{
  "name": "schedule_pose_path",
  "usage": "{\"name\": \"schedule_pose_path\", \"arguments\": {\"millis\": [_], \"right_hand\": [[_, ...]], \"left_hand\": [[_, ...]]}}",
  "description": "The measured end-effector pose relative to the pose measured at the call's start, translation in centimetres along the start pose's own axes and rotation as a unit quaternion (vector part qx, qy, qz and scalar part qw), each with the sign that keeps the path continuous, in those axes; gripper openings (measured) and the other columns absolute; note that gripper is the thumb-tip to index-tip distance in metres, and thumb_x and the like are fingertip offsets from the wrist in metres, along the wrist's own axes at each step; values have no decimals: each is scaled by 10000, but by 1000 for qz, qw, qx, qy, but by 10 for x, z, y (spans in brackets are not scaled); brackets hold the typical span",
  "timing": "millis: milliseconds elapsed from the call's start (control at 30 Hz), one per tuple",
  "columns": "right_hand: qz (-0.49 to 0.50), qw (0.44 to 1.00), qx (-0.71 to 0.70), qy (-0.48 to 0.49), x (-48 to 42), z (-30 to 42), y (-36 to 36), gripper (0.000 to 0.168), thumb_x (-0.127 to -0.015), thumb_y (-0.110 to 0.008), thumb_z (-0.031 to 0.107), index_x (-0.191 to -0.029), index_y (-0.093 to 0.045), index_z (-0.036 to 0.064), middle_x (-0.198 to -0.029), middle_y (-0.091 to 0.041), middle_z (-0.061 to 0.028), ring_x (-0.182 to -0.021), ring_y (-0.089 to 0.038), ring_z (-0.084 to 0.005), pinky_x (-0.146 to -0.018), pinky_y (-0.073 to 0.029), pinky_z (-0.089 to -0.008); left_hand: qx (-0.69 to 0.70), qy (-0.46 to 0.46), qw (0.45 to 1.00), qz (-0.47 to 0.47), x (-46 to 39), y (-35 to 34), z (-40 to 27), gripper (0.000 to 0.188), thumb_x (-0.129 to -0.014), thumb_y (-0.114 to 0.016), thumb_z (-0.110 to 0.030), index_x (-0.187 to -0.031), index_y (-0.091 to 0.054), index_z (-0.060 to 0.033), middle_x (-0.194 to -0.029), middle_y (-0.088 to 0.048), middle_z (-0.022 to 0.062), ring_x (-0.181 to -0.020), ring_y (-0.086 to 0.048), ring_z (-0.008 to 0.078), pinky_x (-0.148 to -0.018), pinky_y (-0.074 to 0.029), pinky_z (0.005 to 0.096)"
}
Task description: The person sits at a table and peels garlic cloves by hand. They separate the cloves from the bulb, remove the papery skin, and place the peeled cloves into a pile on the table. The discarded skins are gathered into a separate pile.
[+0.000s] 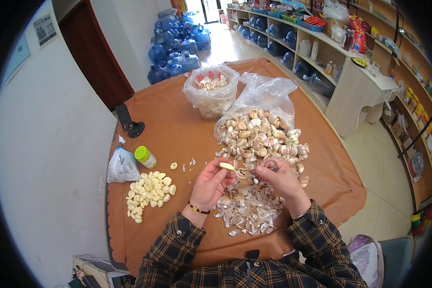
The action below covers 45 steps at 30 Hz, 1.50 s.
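Note:
My left hand (213,181) pinches a peeled garlic clove (226,166) between thumb and fingertips. Just to its right, my right hand (279,176) grips a small grey tool (272,165) with a ring-shaped end; the fingers hide most of it. Below both hands spreads a heap of papery garlic skins (252,210). Beyond them, unpeeled garlic bulbs and cloves (257,138) spill from the mouth of a clear plastic bag (270,91). On the left lies a pile of peeled cloves (151,192), and a single clove (174,166) sits apart from it.
A bin lined with clear plastic (216,104) holds garlic skins at the table's far side. Along the left edge stand a black phone stand (129,124), a green-lidded container (145,157) and a white-and-blue packet (123,166). A brown cover (158,108) drapes the table; shelves (320,54) line the right.

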State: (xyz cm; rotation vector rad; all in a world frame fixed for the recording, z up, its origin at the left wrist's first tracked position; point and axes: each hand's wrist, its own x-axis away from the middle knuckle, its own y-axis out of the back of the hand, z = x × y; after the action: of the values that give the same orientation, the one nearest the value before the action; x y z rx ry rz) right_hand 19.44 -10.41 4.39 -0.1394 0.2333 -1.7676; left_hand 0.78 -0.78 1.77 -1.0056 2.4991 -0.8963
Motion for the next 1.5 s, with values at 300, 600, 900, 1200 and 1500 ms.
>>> {"name": "schedule_pose_path", "arguments": {"millis": [300,600,900,1200,1500], "right_hand": [[-159,984,40,70,-5,-11,1,167,-850,-628,161,-767,-590,21,-699,-578,9,-643,-532,-54,-592,-446,-200],[-114,989,9,98,-3,-12,16,173,-828,-647,158,-748,-592,15,-791,-607,-31,-700,-553,-88,-646,-461,-226],[42,915,313,250,1,-7,-9,136,-736,-700,111,-760,-611,10,-979,-633,-112,-900,-599,-242,-768,-472,-323],[-15,920,320,227,6,-4,-15,90,-775,-657,65,-824,-612,5,-837,-652,-106,-742,-626,-231,-672,-488,-300],[-152,961,180,147,1,-6,-2,91,-816,-644,94,-821,-633,3,-746,-641,-29,-692,-568,-71,-617,-447,-205]], "left_hand": [[15,66,997,31,-3,19,8,244,-894,-525,-65,-1128,-539,1,-1049,-582,58,-810,-532,98,-732,-459,223],[-67,38,997,11,-2,4,4,311,-877,-502,1,-1188,-487,7,-1085,-573,78,-824,-512,74,-736,-432,196],[-74,51,995,32,-1,6,6,346,-876,-517,-4,-1218,-472,14,-1094,-573,77,-887,-536,89,-787,-454,216],[-141,71,987,29,1,4,6,371,-882,-527,-34,-1245,-469,12,-1048,-601,70,-814,-541,76,-728,-462,196],[-201,36,979,23,3,-10,3,258,-870,-517,-13,-1127,-524,0,-1054,-600,54,-830,-554,76,-721,-466,190]]}}
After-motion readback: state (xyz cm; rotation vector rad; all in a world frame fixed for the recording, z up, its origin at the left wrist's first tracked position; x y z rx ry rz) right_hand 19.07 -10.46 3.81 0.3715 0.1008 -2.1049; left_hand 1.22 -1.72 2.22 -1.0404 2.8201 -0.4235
